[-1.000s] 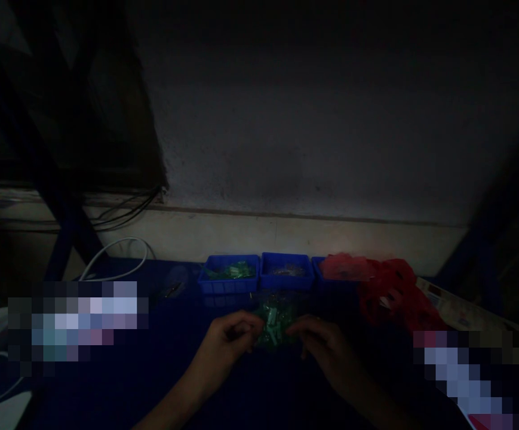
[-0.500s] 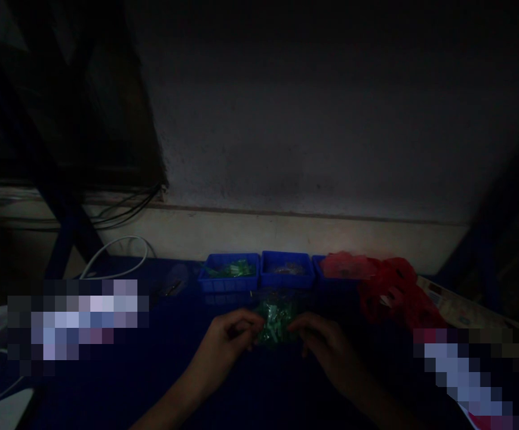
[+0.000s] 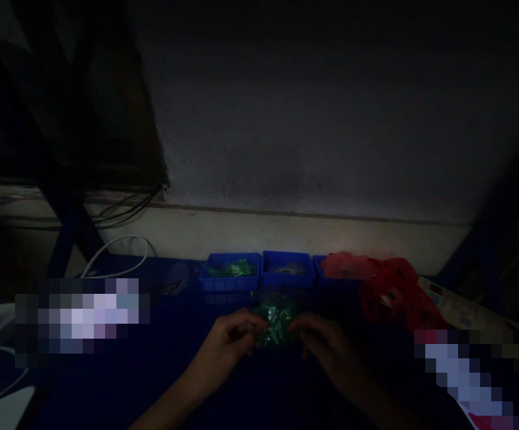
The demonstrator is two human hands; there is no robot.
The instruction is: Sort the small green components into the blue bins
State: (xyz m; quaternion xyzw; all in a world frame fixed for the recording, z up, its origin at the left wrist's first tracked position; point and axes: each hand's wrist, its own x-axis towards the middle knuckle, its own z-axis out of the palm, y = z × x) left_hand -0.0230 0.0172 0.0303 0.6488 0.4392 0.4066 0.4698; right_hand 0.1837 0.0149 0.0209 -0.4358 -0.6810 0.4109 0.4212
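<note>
A clear plastic bag [image 3: 278, 316] with several green pieces inside lies on the dark blue tabletop in the middle of the head view. From the left, my left hand [image 3: 236, 334] pinches the bag's edge between thumb and fingers. Opposite it, my right hand [image 3: 321, 337] has its curled fingertips closed on the bag's right edge. Just behind the bag stand a blue bin [image 3: 230, 283] of green packets and a second blue bin [image 3: 287, 278] with small pale pieces. The dim light hides what the green pieces are.
A third blue bin [image 3: 317, 269] is heaped with pink-red packets [image 3: 349, 266]. Beside it lies a red plastic bag [image 3: 396, 292]. A white cable [image 3: 147, 251] loops at the back left. Blurred-out patches cover items at both sides. A wall [image 3: 313, 149] rises behind the table.
My left hand's fingertips have shifted slightly right along the bag, and the green pieces in it sit a little differently. My right hand stays about where it was.
</note>
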